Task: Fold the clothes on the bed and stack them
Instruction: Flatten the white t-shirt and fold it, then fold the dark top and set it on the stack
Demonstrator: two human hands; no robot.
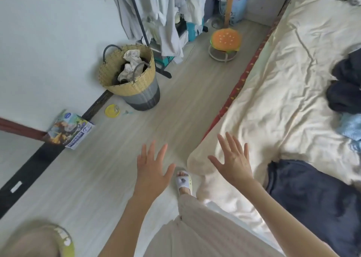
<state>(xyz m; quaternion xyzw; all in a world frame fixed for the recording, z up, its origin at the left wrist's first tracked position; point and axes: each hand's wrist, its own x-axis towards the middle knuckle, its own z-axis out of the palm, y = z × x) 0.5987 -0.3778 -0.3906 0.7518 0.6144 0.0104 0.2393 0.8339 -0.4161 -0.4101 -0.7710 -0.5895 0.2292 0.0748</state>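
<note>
Both hands, left (151,169) and right (233,163), hang spread and empty at lower centre; the navy garment (316,200) lies at lower right, nearest the right hand.

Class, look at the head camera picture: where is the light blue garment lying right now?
The light blue garment lies on the bed at the picture's right edge, just below the dark crumpled clothes and above the dark navy garment.

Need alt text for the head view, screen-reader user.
Both hands, left hand and right hand, are held out open and empty beside a bed with dark clothes lying unfolded on its cream sheet. A woven laundry basket stands on the floor by the wall.
</note>
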